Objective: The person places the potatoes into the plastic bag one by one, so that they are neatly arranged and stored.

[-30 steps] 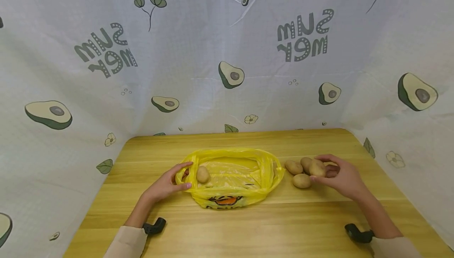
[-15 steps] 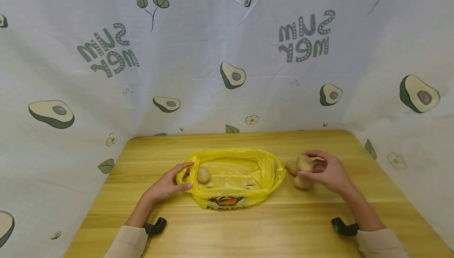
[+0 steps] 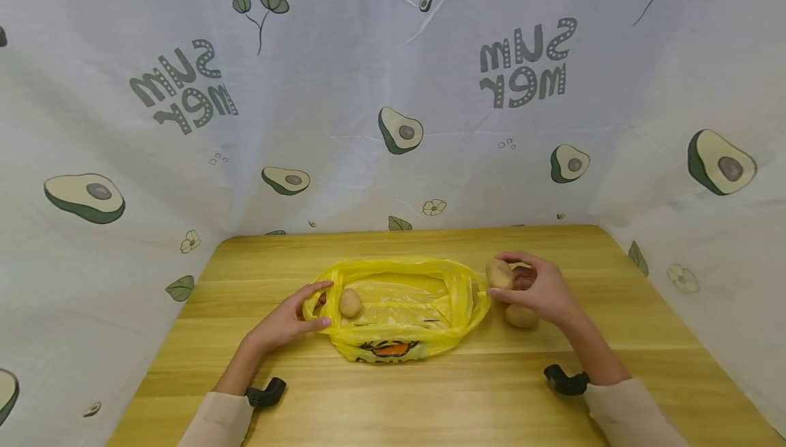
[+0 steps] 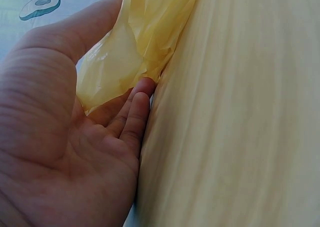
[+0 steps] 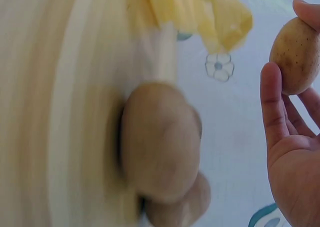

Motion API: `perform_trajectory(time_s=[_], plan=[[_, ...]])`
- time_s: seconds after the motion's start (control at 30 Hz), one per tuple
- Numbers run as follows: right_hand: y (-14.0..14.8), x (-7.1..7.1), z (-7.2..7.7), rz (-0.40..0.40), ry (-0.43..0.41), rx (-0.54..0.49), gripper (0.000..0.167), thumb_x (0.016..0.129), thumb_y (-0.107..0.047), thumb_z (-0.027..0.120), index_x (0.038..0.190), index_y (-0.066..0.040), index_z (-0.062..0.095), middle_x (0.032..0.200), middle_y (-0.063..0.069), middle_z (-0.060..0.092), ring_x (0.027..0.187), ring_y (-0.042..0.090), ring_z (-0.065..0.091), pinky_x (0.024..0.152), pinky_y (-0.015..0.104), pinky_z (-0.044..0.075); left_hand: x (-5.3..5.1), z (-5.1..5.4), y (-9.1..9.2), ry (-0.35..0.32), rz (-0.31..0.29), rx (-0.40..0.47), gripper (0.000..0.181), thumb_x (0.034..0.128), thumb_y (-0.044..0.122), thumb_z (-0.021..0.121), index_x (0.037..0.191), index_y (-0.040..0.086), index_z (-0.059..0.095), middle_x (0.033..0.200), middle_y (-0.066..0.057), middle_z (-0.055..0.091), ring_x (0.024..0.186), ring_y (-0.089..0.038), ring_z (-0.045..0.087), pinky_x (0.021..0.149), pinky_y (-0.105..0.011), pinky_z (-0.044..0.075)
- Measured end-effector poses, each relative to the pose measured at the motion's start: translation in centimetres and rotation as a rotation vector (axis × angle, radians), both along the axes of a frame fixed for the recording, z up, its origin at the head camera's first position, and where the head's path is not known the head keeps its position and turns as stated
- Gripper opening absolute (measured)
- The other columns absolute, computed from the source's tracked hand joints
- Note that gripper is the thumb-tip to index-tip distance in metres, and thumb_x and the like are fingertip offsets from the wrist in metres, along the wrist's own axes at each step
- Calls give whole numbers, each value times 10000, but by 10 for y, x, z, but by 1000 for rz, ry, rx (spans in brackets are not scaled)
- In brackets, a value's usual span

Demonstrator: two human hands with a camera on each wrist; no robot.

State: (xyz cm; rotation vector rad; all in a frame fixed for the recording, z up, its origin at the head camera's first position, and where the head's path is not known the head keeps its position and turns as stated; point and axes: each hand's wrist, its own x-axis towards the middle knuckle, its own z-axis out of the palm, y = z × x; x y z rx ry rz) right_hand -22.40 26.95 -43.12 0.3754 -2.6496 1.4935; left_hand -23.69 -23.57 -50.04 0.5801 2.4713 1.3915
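Observation:
A yellow plastic bag (image 3: 399, 348) lies with its mouth spread wide, and one potato (image 3: 351, 304) rests inside near its left end. My left hand (image 3: 285, 321) grips the bag's left edge; the left wrist view shows the yellow plastic (image 4: 112, 62) between thumb and fingers. Beside the bag's right end, my right hand (image 3: 543, 290) pinches a potato (image 3: 500, 274) raised off the table. Below that hand a potato (image 3: 521, 316) lies on the wood. In the right wrist view, the held potato (image 5: 295, 57) is apart from several others (image 5: 160, 142).
The light wooden table (image 3: 430, 406) runs up to a pale curtain (image 3: 344, 92) with avocado prints, which hangs behind it and at both sides. A black device (image 3: 267, 392) is on the left wrist and another (image 3: 565, 380) on the right.
My right hand has lifted a potato from the group and carried it left to the bag's right edge. My left hand has stayed on the bag.

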Motion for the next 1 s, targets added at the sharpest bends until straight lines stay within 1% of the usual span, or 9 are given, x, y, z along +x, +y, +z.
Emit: perform_trajectory(time_s=[0.13,0.23,0.4,0.53,0.6,0.67,0.73,0.9,1.0], plan=[[-15,-9,-2,22,2,-33,604,817,-175,892,1358,-81,641,1317,149,635,891,122,636,748,222,569,1,0,-1,-1,3,-1,736,940,366,765,1576,313,400,1678,-87,311,1571,-384,200,1198,-718,194],[-25,-13,-3,34,-1,-47,607,806,-167,901,1349,-77,645,1300,149,641,893,141,629,758,218,570,1,-1,-1,-6,3,8,737,939,354,768,1576,314,400,1676,-99,310,1568,-386,205,1198,-713,199],[-42,-17,1,49,-26,-83,617,801,-169,904,1349,-69,639,1235,172,650,807,146,599,688,226,545,1,0,-1,-9,0,10,739,940,356,768,1578,317,398,1677,-102,308,1567,-386,208,1199,-707,209],[-55,-22,3,85,-34,-143,609,797,-138,903,1344,-74,644,1283,155,628,758,143,562,648,222,519,1,1,-1,-5,0,7,737,941,361,765,1578,314,397,1667,-101,325,1553,-381,245,1195,-692,234],[-62,-24,3,106,-29,-168,606,791,-115,903,1338,-71,647,1318,150,612,758,144,554,653,218,518,1,2,-1,-6,4,11,737,938,355,769,1576,312,401,1667,-104,325,1554,-383,241,1195,-693,232],[-69,-26,2,122,-21,-174,607,786,-110,906,1334,-69,650,1313,156,617,761,143,570,664,217,527,1,2,-1,-6,4,8,740,937,357,771,1576,313,401,1672,-107,314,1563,-389,218,1196,-700,223],[-77,-28,2,137,-21,-185,618,777,-100,910,1336,-59,649,1261,171,640,764,150,595,670,227,538,1,1,-1,-7,3,8,745,935,360,773,1577,313,399,1680,-109,301,1571,-393,193,1198,-710,208],[-99,-31,0,166,-34,-192,647,753,-111,928,1340,-68,657,1034,177,686,730,172,614,639,246,535,1,0,-1,1,0,3,750,932,365,775,1579,313,398,1683,-111,296,1575,-398,181,1201,-718,187],[-112,-32,-2,183,-41,-187,647,749,-126,933,1335,-89,663,1001,155,688,716,176,600,629,245,527,1,0,-1,1,3,5,751,929,361,778,1577,311,402,1682,-112,296,1576,-398,178,1203,-720,179]])
